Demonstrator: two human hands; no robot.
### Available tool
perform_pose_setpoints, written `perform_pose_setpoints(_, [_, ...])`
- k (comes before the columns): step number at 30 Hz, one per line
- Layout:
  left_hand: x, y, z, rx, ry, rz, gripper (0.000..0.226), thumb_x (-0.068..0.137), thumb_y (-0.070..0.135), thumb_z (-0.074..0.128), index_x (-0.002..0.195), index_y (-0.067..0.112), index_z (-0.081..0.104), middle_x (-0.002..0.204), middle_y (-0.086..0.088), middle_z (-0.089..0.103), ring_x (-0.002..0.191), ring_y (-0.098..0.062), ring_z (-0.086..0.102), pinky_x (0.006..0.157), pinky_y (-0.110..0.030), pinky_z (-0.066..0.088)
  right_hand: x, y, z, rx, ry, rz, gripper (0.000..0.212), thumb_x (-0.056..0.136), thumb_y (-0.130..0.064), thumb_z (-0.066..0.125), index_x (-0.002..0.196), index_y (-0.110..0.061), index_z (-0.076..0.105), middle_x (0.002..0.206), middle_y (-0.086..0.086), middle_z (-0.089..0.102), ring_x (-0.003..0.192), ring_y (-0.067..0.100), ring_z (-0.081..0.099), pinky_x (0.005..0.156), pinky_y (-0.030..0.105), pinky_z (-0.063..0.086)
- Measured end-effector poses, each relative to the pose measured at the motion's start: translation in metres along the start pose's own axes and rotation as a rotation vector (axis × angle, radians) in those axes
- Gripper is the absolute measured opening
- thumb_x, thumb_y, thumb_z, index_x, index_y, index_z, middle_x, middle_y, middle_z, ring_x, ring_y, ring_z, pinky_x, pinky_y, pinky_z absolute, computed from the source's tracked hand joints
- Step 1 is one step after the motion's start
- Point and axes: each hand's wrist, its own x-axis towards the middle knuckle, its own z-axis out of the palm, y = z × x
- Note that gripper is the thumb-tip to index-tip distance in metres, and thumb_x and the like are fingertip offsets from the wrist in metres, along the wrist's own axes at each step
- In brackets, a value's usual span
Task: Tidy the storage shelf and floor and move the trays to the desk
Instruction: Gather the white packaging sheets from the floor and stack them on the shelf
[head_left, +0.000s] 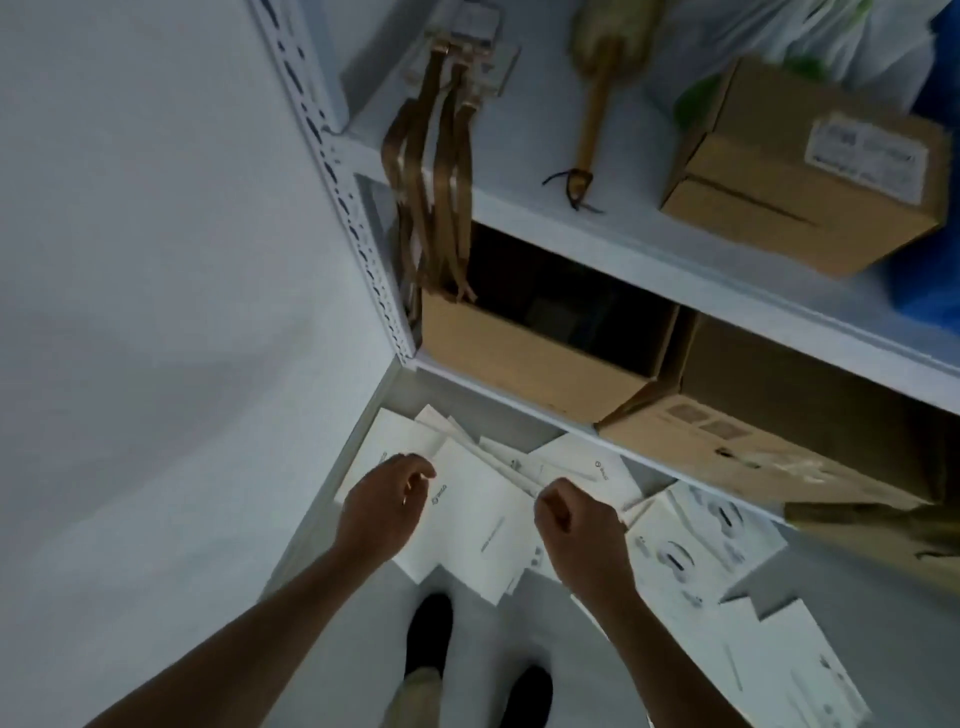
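Several flat white boxes and sheets (467, 525) lie in a loose heap on the floor under the lowest board of the white metal shelf (519, 387). More of them with printed pictures (696, 545) spread to the right. My left hand (382, 506) hovers over the left side of the heap, fingers curled and apart, holding nothing. My right hand (579, 530) is over the middle of the heap, fingers curled in; whether they pinch an edge is unclear.
An open cardboard box (524, 343) and a closed one (753, 447) sit on the lower shelf. Above lie a labelled cardboard box (810, 171), a wooden-handled brush (597, 109) and hanging brown straps (431, 208). A white wall is left. My shoes (431, 639) stand on the floor.
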Motion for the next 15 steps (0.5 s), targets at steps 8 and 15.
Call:
perform_pose_setpoints(8, [-0.042, -0.168, 0.208, -0.049, -0.45, -0.745, 0.024, 0.09, 0.029, 0.057, 0.107, 0.017, 0.07, 0.115, -0.01, 0.069, 0.104, -0.03, 0.065, 0.089, -0.037, 0.053, 0.019, 0.226, 0.189, -0.284, -0.6, 0.313, 0.022, 0.089, -0.026, 0.055, 0.094, -0.013, 0.072, 0.1, 0.01, 0.075, 0.1, 0.03, 0.068, 0.082, 0.035, 0.052])
perform_pose_setpoints(15, [0.038, -0.265, 0.416, -0.64, -0.238, -1.191, 0.037, 0.09, 0.029, 0.062, 0.115, 0.002, 0.057, 0.096, -0.017, 0.059, 0.088, -0.029, 0.061, 0.074, -0.036, 0.048, 0.172, 0.377, 0.34, -0.428, -0.571, 0.264, 0.049, 0.086, -0.033, 0.063, 0.132, -0.015, 0.06, 0.132, 0.007, 0.065, 0.12, 0.027, 0.062, 0.099, 0.031, 0.049])
